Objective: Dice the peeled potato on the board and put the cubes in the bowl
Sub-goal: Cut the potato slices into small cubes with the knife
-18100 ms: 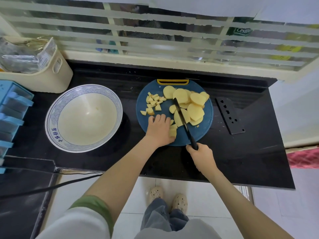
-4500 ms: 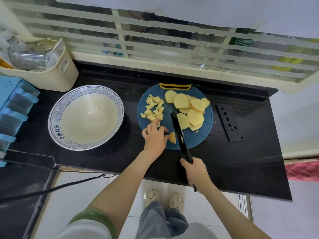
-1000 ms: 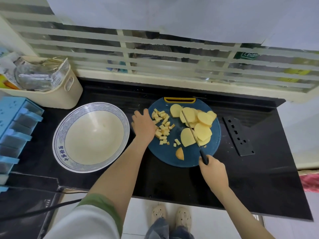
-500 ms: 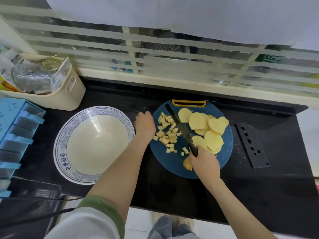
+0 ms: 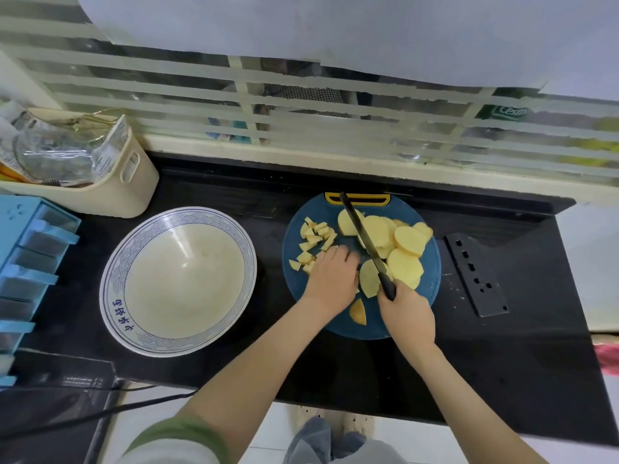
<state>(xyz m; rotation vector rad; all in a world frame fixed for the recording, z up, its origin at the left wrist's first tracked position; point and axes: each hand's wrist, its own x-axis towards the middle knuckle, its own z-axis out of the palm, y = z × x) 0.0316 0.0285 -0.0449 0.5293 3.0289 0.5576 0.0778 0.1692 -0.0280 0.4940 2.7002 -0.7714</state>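
Black counter (image 5: 502, 363) runs under a window. At the board's 9 o'clock, the bowl (image 5: 112, 279) has no cubes yet. On the blue board (image 5: 335, 324), some cubes (image 5: 315, 237) sit at 10 o'clock, and many slices (image 5: 407, 262) at 2 o'clock wait uncut. The left hand (image 5: 331, 276) lies bent over the cubes; I cannot tell if it grips any. The right hand (image 5: 407, 316) grips the knife (image 5: 360, 229).

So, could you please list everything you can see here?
counter: one, black, under everything
cutting board: one, dark blue, yellow handle, centre
potato slices: several, pale yellow, board's right half
potato cubes: small pile, pale yellow, board's left
bowl: one, white, blue rim, left of board
knife: one, black, over slices
perforated plate: one, black, right of board
bin: one, beige, back left
drawer unit: one, blue, far left
left hand: on board beside cubes
right hand: grips knife handle
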